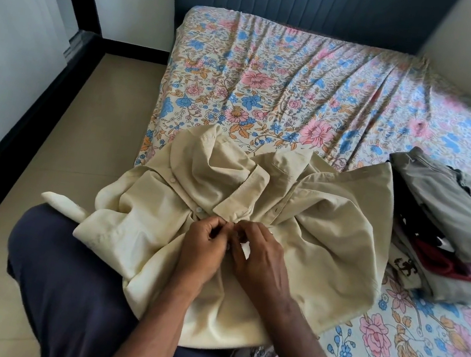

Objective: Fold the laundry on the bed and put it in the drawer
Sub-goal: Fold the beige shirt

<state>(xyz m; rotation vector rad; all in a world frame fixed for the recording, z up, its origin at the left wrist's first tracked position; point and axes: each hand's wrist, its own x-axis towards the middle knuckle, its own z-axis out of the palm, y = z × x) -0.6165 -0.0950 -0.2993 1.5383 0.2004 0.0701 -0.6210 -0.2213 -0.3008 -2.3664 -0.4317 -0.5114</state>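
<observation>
Head view: we see a cream button-up shirt spread, crumpled, across the near edge of the bed, its lower part draped over the person's lap in dark trousers. The collar lies toward the headboard; one sleeve end hangs off the bed's left edge over the tiled floor.

We note both hands meeting at the shirt's front placket, just below the collar. The left hand has its fingers curled, pinching the fabric edge. The right hand likewise pinches the opposite edge with curled fingers and thumb. The fingertips of the two hands touch or nearly touch; we cannot tell whether a button sits between them. One white button shows on the placket just above the left hand.

To the right, well apart from the hands, a stack of folded clothes rests on the floral sheet, a grey garment on top.
</observation>
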